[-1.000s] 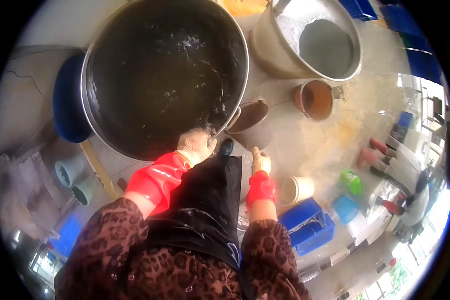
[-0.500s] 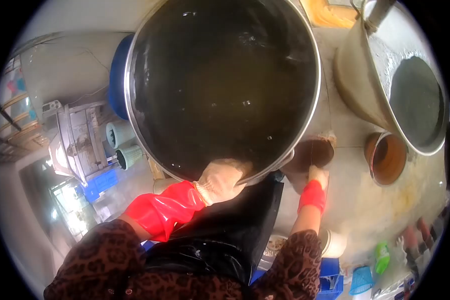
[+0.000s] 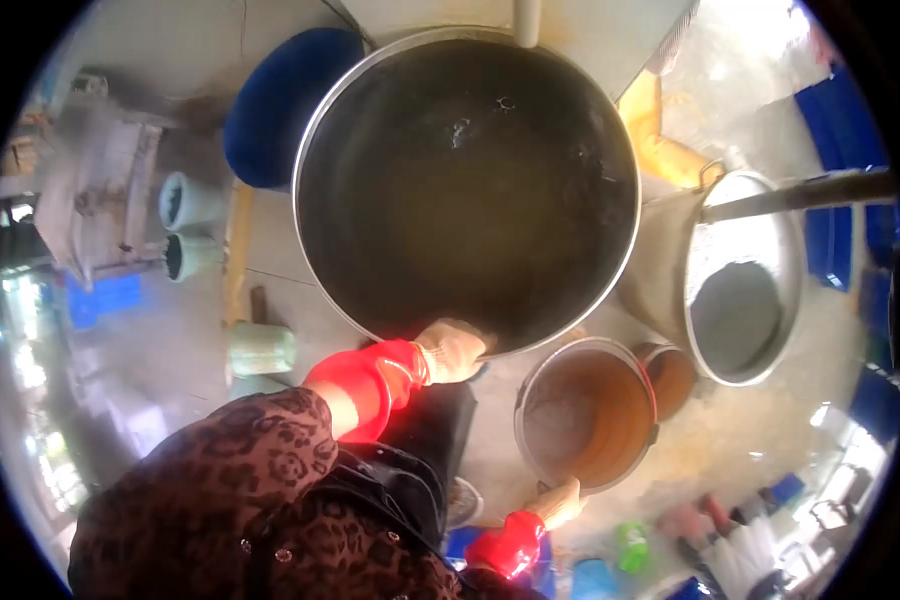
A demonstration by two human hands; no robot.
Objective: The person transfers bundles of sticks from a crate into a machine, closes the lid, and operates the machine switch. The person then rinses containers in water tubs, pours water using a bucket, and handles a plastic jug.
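A large round metal vat (image 3: pixel 307 232) of dark liquid stands in the middle of the view. My left hand (image 3: pixel 452 350), in a pale glove with a red cuff, is closed on the vat's near rim. An orange-brown bucket (image 3: pixel 620 440) is raised at the lower right of the vat, its open mouth facing me. At the bucket's near edge is my right hand (image 3: pixel 558 503), also gloved with a red cuff, its fingers curled against the rim. The inside of the bucket shows no clear contents.
A tall metal vessel (image 3: pixel 660 250) with grey liquid stands on the right, a pole across its top. Behind the raised bucket is another orange bucket (image 3: pixel 673 378). A blue barrel (image 3: pixel 270 110), pale green buckets (image 3: pixel 262 349) and blue crates (image 3: pixel 105 298) are on the left.
My right hand has brought the bucket up from beside the vat, out to the right and toward me. My left hand stays at the vat's rim. The camera view has shifted.
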